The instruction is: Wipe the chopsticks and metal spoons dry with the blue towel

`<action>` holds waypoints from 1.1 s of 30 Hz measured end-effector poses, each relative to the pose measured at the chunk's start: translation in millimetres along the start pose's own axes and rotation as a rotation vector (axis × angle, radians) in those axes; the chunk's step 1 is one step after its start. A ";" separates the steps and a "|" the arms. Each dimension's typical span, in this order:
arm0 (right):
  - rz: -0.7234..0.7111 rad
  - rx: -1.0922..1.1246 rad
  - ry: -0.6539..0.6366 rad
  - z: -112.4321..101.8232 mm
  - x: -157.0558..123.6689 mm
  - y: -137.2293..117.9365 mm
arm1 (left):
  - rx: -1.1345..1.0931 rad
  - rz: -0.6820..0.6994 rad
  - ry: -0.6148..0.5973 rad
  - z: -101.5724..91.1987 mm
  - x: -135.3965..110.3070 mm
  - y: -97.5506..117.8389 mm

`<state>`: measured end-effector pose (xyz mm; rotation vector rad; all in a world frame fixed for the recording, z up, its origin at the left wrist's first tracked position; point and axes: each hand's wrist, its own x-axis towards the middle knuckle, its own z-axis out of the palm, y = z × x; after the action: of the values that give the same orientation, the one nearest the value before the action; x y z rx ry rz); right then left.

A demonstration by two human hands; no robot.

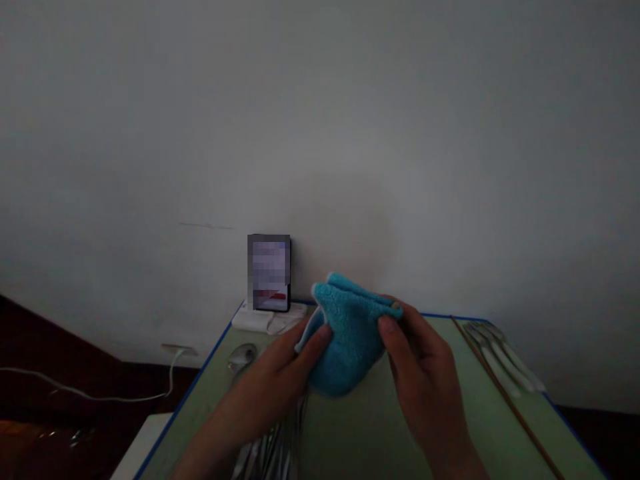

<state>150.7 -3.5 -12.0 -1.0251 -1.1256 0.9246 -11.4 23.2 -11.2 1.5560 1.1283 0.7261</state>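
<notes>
Both hands hold up a turquoise terry cloth (347, 340), folded over on itself, above the green table. My left hand (287, 370) grips its left side, the thumb pressed on the front and the other fingers mostly behind it. At the cloth's upper right corner, my right hand (417, 363) pinches the edge between thumb and fingers. Whether anything lies inside the folds is hidden. Under my left forearm lie several metal utensils (273, 453), partly covered. A rounded shiny metal piece, like a spoon's bowl (243, 357), shows beyond my left wrist.
A phone (270, 273) stands against the wall, on a white device (253, 320) at the green table's (360, 440) back left. Several white-handled forks (505, 360) lie at the right beside a thin brown stick (507, 397). A white cable (115, 399) runs to a wall socket at left.
</notes>
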 end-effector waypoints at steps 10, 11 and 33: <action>-0.145 -0.127 0.080 -0.1 -6.1 -12.1 | 0.331 0.129 0.020 -23.2 -15.7 -0.8; -0.153 -0.128 0.098 -1.4 -6.5 -13.1 | 0.350 0.122 0.035 -23.4 -16.4 0.2; -0.097 0.048 0.223 -1.4 -0.6 -4.7 | 0.430 0.164 0.142 -6.0 -21.8 14.3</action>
<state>152.3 -5.6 -7.9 -0.9986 -0.9536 0.7376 -20.6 5.1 6.2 2.0021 1.3348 0.7439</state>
